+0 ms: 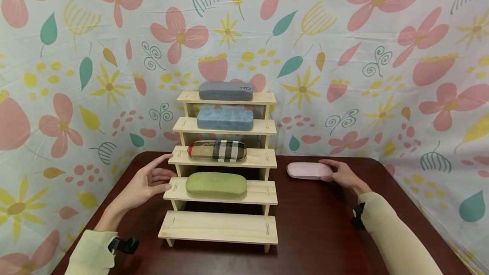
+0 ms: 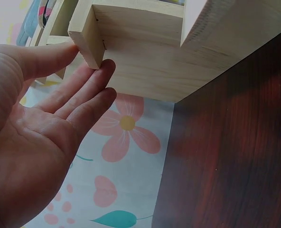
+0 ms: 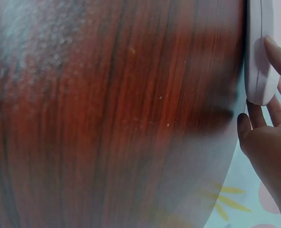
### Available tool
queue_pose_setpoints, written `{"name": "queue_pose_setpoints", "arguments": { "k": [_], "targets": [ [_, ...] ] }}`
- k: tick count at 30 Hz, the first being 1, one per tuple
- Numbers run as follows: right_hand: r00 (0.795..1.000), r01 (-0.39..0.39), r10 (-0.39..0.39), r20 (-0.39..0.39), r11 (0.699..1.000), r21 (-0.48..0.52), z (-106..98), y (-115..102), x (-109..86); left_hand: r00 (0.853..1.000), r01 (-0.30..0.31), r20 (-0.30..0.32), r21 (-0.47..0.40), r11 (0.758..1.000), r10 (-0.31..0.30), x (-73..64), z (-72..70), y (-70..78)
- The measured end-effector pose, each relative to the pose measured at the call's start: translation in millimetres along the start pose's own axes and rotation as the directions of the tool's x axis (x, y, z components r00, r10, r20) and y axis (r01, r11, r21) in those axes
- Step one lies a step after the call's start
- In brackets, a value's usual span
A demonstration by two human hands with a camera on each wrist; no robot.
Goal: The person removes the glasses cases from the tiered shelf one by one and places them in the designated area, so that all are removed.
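A pale pink glasses case [image 1: 309, 170] lies on the dark table to the right of a stepped wooden stand [image 1: 217, 226]. My right hand [image 1: 344, 176] grips its right end; in the right wrist view the thumb lies on one side of the case [image 3: 257, 57] and fingers reach around its end. At the stand's left side, my left hand [image 1: 139, 183] has its fingers extended, fingertips right at the ends of the middle shelves. In the left wrist view, the thumb and fingertips meet the end of a shelf [image 2: 86, 38].
On the stand's upper shelves sit a grey glasses case [image 1: 225, 91], a marbled blue one [image 1: 225, 119], a plaid one [image 1: 217, 151] and a green one [image 1: 216, 183]. The lowest step is bare wood. A floral cloth [image 1: 324, 33] hangs behind the table [image 1: 317, 232].
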State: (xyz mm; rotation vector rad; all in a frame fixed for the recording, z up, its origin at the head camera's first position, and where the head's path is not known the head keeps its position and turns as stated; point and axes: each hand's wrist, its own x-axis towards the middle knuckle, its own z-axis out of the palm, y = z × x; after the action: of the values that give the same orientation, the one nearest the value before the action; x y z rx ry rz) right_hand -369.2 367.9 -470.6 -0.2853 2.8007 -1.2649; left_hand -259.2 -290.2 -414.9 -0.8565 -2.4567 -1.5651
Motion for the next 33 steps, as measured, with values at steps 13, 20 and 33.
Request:
{"name": "queue_pose_setpoints", "arguments": {
  "k": [13, 20, 33],
  "targets": [
    [1.0, 0.028, -0.028, -0.01, 0.999, -0.031, 0.2, -3.3, -0.2, 1.0, 0.022, -0.005, 0.01, 1.0, -0.022, -0.6, -1.3, 1.1],
    [0.999, 0.034, -0.033, 0.014, 0.998, -0.046, -1.8, -2.7, -3.0, 0.999, 0.035, -0.002, -0.002, 0.999, -0.035, -1.7, -0.1, -1.8],
    [0.997, 0.074, -0.074, 0.011, 0.995, -0.06, -18.9, -16.9, -11.9, 0.999, 0.032, -0.006, 0.022, 0.999, -0.032, -0.8, 0.5, 1.7]
  ]
}}
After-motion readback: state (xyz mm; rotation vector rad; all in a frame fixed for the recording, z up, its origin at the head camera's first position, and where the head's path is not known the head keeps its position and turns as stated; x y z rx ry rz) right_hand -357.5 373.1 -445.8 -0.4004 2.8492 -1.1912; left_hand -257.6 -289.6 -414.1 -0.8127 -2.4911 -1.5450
